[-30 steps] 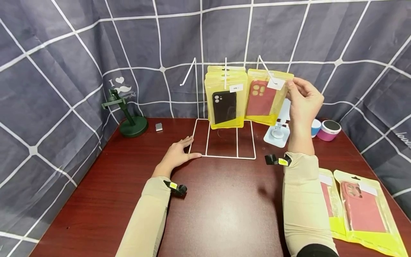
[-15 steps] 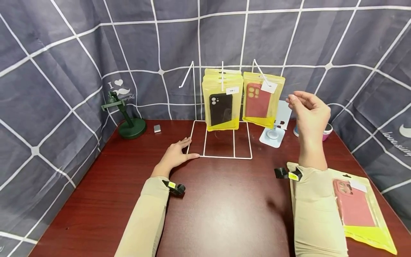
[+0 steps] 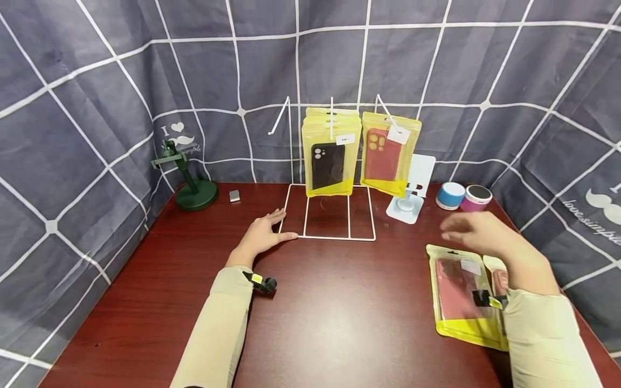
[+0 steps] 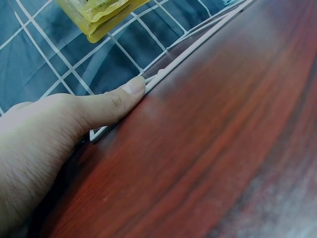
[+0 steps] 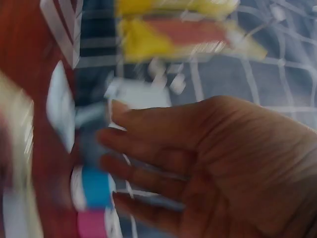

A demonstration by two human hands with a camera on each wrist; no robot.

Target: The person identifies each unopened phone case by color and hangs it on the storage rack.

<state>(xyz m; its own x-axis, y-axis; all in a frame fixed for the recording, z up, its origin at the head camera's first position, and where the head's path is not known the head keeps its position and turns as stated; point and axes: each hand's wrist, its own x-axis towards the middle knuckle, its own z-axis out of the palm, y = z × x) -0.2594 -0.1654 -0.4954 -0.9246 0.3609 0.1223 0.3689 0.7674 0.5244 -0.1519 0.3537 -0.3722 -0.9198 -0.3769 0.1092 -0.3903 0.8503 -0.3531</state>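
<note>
My left hand (image 3: pixel 259 235) rests at the front left corner of a white wire display rack (image 3: pixel 335 237), its thumb lying along the front wire in the left wrist view. Over the table above two packaged pink phone cases, my right hand (image 3: pixel 473 230) hangs with nothing between its loosely bent fingers; it is blurred in the right wrist view. The nearer packaged phone case (image 3: pixel 458 291) lies flat, and the other pink case (image 3: pixel 499 277) is mostly hidden by the right forearm. On the rack's middle hook hang several yellow packs, a black phone case (image 3: pixel 328 166) in front. A packaged pink phone case (image 3: pixel 382 154) hangs from the right hook.
Right of the rack stands a white phone stand (image 3: pixel 406 205), with a blue round speaker (image 3: pixel 450 195) and a pink one (image 3: pixel 476 198) beyond. A green phone holder (image 3: pixel 195 194) and a small grey block (image 3: pixel 235 196) are at the back left. The rack's left hook (image 3: pixel 278 116) is bare.
My right hand has let go of the pink case pack on the right hook and moved down and right over the packs on the table. My left hand has stayed at the rack's corner.
</note>
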